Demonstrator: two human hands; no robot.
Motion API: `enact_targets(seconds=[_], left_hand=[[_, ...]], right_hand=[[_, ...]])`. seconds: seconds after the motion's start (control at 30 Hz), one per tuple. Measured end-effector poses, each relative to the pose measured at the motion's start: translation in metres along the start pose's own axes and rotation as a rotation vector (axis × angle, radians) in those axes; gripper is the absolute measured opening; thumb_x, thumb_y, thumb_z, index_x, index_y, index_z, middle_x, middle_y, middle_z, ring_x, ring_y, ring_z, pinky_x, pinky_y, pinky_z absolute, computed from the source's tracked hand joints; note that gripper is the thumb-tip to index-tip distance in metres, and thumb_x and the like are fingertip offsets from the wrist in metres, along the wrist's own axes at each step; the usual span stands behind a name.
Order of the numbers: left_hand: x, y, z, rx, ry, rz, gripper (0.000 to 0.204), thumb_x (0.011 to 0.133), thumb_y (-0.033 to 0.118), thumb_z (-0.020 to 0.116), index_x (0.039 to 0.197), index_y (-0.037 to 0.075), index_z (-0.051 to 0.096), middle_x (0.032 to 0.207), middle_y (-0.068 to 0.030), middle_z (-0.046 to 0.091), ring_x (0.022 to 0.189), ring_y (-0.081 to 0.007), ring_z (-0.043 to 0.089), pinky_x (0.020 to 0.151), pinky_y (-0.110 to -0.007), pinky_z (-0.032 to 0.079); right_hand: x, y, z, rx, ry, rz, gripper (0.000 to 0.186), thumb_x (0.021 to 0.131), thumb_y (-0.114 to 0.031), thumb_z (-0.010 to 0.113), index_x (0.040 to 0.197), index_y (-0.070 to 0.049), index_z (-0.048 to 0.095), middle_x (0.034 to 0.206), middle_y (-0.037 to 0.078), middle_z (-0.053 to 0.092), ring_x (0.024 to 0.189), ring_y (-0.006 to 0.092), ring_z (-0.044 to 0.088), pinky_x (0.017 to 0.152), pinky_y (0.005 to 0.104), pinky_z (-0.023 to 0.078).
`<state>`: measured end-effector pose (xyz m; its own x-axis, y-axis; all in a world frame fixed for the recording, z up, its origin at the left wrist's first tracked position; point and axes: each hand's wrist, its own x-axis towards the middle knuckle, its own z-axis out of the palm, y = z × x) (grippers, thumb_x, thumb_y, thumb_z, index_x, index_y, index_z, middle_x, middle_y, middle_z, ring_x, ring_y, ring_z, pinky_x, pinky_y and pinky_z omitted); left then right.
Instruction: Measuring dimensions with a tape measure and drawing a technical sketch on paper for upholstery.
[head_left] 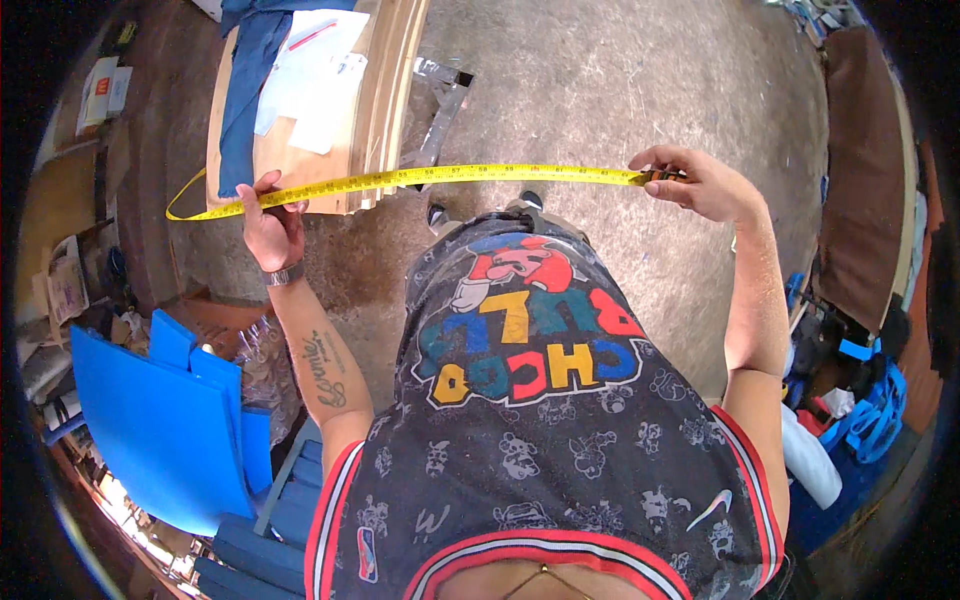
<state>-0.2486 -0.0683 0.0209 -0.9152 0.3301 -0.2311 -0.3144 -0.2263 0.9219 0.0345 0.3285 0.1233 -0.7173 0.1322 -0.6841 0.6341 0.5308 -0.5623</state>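
A yellow tape measure blade (460, 175) stretches across in front of me between my two hands. My right hand (712, 185) is closed around the dark and orange tape measure case (668, 176), out over the floor. On the other side, my left hand (275, 232) grips the blade with its fingers, beside the near end of a stack of wooden boards (385, 90). Past that hand the blade bends back in a loop to the left. Where the blade's tip ends cannot be made out.
Papers (310, 85), a red pen (312, 36) and blue cloth (240, 110) lie on the boards. Blue panels (150, 420) stand at lower left. To the right are a brown-covered surface (868, 170), blue straps (880, 415) and a white roll (810, 460). Concrete floor (620, 80) lies ahead.
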Motion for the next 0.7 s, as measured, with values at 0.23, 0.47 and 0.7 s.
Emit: enact_targets(seconds=[0.23,0.47,0.7], left_hand=[[-0.001,-0.001,-0.002,-0.028,0.019,-0.005,0.048,0.094,0.042,0.035,0.095,0.0,0.056,0.056,-0.0023,0.042,0.049,-0.0154,0.043,0.05,-0.029,0.04],[-0.004,-0.003,-0.001,-0.031,0.056,-0.019,0.047,0.094,0.042,0.034,0.096,0.0,0.055,0.056,-0.0028,0.043,0.048,-0.0156,0.042,0.049,-0.028,0.039],[0.004,-0.007,-0.003,-0.076,0.049,-0.003,0.048,0.094,0.043,0.034,0.097,0.0,0.056,0.056,-0.0029,0.043,0.047,-0.0143,0.04,0.05,-0.029,0.037]], right_hand=[[0.005,-0.004,0.0,-0.019,0.0,-0.031,0.034,0.085,-0.028,0.058,0.114,-0.011,0.054,0.078,0.006,0.061,0.064,0.0121,0.053,0.056,0.0267,0.043],[0.007,-0.019,0.001,-0.038,-0.015,-0.026,0.033,0.086,-0.025,0.057,0.115,-0.012,0.053,0.081,0.007,0.061,0.065,0.0131,0.053,0.058,0.0271,0.044],[0.015,-0.031,-0.001,-0.077,-0.04,-0.002,0.033,0.086,-0.024,0.057,0.116,-0.012,0.053,0.081,0.007,0.061,0.064,0.0133,0.053,0.058,0.0274,0.044]])
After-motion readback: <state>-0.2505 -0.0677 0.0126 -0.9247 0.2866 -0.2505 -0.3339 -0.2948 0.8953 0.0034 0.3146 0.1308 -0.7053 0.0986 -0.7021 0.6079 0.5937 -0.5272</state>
